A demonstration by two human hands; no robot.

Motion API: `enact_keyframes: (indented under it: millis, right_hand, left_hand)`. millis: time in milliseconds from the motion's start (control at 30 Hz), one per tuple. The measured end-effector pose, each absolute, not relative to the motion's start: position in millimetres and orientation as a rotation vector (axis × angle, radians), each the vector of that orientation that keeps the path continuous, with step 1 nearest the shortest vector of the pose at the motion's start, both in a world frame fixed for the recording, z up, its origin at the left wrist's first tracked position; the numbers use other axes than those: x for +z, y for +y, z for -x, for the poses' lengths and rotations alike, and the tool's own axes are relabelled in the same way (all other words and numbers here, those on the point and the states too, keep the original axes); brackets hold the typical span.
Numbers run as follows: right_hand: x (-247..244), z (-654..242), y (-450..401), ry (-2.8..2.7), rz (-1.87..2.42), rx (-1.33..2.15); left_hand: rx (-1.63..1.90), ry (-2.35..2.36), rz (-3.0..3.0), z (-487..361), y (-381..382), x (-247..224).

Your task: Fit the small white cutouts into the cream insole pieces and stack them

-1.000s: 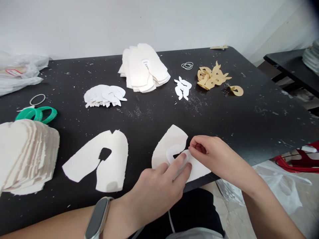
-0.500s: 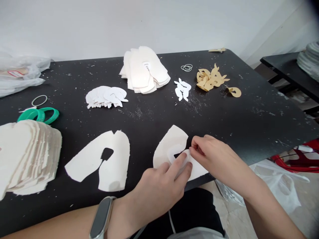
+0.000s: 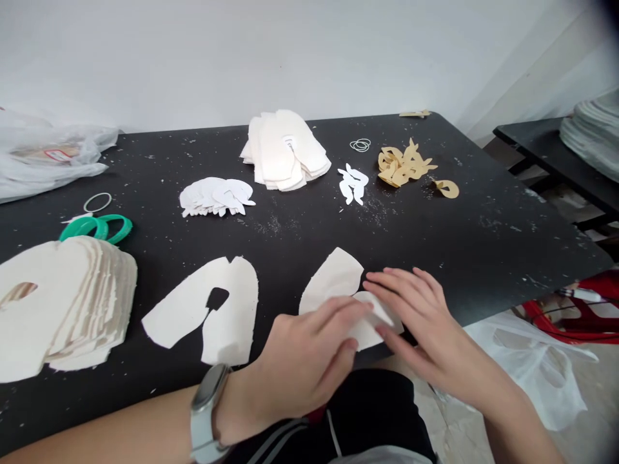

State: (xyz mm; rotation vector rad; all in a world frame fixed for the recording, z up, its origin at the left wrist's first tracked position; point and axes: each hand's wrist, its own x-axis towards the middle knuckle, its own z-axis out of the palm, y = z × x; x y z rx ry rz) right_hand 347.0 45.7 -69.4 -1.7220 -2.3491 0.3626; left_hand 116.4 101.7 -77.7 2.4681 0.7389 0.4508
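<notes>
A white arch-shaped cloth piece (image 3: 333,277) lies at the table's front edge, its right part folded or lifted into a flap (image 3: 380,310). My left hand (image 3: 309,354), with a grey watch band on its wrist, bends its fingers over this piece and hides its middle. My right hand (image 3: 420,322) is beside the flap, fingers stretched and spread, thumb at the flap's edge. Left of them lies a second white cloth piece (image 3: 232,316), flat, with a small opening and a slit. A thick stack of similar pieces (image 3: 87,303) stands farther left.
Behind are another cloth stack (image 3: 275,151), white paper cutouts (image 3: 215,195), smaller white cutouts (image 3: 353,183) and tan cutouts (image 3: 403,164). Green tape rings (image 3: 118,229), rubber bands (image 3: 360,145) and a plastic bag (image 3: 53,154) also lie on the black table (image 3: 309,225).
My right hand has gone from pinched fingers to spread ones. The cloth's right part now rises as a flap, and the white cutout around its opening is covered. The camera view has shifted slightly.
</notes>
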Motion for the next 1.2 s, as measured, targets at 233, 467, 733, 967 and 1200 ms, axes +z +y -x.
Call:
enact_keyframes:
  millis: [233,467,733,967,1200]
  right_hand:
    - [-106,-333,11,-2.527,1.489,0.114]
    - [-127,-342,0,-2.335,1.190,0.098]
    - [-80,-324,36,-1.380,1.307,0.371]
    - [-55,-305,80,-0.882,1.208,0.788]
    - [-55,-296,89,-0.801,1.127,0.913]
  left_hand:
    - [0.754,1.088,-1.767,-113,121,-58]
    - [1.072,1.022,-1.571,-105,167,-42]
    - [0.304,0.634,-1.406,-99,177,-39]
    - [0.130,0.377,-1.065,-96,171,-33]
    - [0.295,0.564,-1.299,-84,177,-23]
